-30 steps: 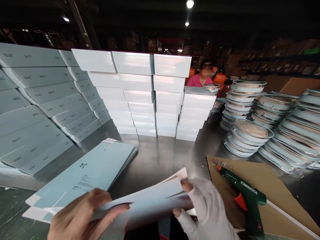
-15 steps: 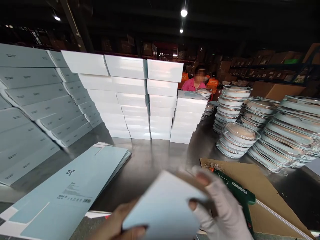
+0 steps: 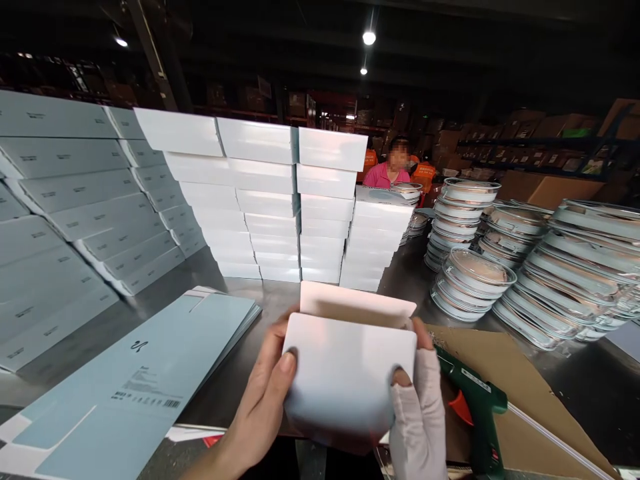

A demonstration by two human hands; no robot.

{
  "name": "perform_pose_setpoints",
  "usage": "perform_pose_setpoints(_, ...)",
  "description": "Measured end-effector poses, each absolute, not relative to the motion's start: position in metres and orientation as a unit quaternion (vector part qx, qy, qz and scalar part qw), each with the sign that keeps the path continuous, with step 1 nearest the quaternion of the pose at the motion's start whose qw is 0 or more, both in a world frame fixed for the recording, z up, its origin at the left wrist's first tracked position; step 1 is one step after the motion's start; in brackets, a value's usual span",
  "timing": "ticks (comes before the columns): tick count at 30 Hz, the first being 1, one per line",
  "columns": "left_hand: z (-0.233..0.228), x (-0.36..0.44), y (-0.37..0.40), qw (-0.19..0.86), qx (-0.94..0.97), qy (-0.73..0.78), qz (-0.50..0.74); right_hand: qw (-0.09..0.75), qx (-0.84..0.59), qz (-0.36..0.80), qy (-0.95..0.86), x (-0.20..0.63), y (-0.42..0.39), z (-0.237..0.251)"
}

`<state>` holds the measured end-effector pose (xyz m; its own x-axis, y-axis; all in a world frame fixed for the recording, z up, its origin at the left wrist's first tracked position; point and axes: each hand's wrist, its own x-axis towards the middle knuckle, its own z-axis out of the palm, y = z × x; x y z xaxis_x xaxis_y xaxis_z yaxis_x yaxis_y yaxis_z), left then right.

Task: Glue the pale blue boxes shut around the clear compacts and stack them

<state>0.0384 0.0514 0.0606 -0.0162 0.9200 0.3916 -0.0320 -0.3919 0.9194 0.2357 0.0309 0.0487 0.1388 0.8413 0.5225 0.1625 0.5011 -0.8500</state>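
Between my two hands I hold a pale blue-white cardboard box (image 3: pixel 350 360), its near end facing me and a slot gaping at the top between two panels. My left hand (image 3: pixel 265 393) is bare and grips the left side, thumb on the front panel. On the right side, my right hand (image 3: pixel 417 393), in a light fingerless glove, presses its thumb on the front with fingers behind. To the left lies a pile of flat light-blue box blanks (image 3: pixel 150 373) with a small logo and barcode. A green glue gun (image 3: pixel 475 393) with an orange trigger rests on cardboard at the right.
Stacked white boxes (image 3: pixel 260 220) stand across the table's far side, with more pale boxes (image 3: pixel 80 213) at the left. Round clear-lidded containers (image 3: pixel 470 280) are piled at the right. Brown cardboard (image 3: pixel 540 413) lies under the glue gun. A person in pink (image 3: pixel 387 173) is beyond the boxes.
The box has turned from a tilt to nearly upright, its slotted top now showing. My right hand has moved left and down onto the box's right side, uncovering more of the glue gun.
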Motion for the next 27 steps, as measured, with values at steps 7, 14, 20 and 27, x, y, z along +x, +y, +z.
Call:
perform_pose_setpoints(7,0.080,0.007,0.036,0.379,0.686,0.419,0.460,0.637,-0.413,0.339,-0.556,0.265,0.022,0.066)
perform_pose_setpoints(14,0.062,-0.002,0.017,0.386,0.571,0.502,0.523,0.332,-0.833,0.204,-0.393,0.427,0.031,0.049)
perform_pose_setpoints(20,-0.005,0.025,0.028,0.495,0.649,0.439,0.376,0.324,-0.793,0.414,-0.307,0.432,0.019,0.007)
perform_pose_setpoints(27,-0.041,0.013,0.015,0.449,0.656,0.479,0.373,0.541,-0.564,0.558,-0.280,0.394,-0.009,0.010)
